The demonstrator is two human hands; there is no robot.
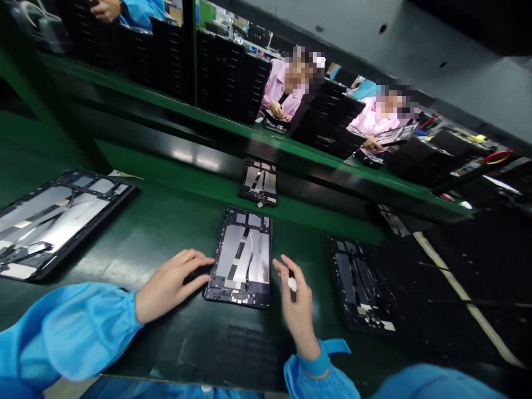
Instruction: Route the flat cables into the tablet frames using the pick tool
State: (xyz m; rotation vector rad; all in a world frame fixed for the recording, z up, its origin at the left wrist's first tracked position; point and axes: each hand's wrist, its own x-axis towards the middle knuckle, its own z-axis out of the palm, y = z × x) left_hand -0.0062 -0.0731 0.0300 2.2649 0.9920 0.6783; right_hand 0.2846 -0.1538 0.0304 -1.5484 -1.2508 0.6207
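Observation:
An opened tablet [241,255], its inner side up with silver plates, a black ribbon cable and a dark wire, lies on the green bench in front of me. My left hand [174,282] reaches in from the left, thumb and fingers apart, fingertips at the tablet's left edge. On the other side, my right hand [296,299] is just off the right edge, index finger and thumb extended. Tucked in its palm is a small black item with a white end [292,284], whose kind I cannot make out.
Another opened tablet [62,216] lies at left, one [260,180] behind, and one [359,282] at right. A green shelf [166,113] carries stacked black trays [226,72]. Across it, co-workers in pink [278,83] handle devices; another person's hand [106,10] shows top left.

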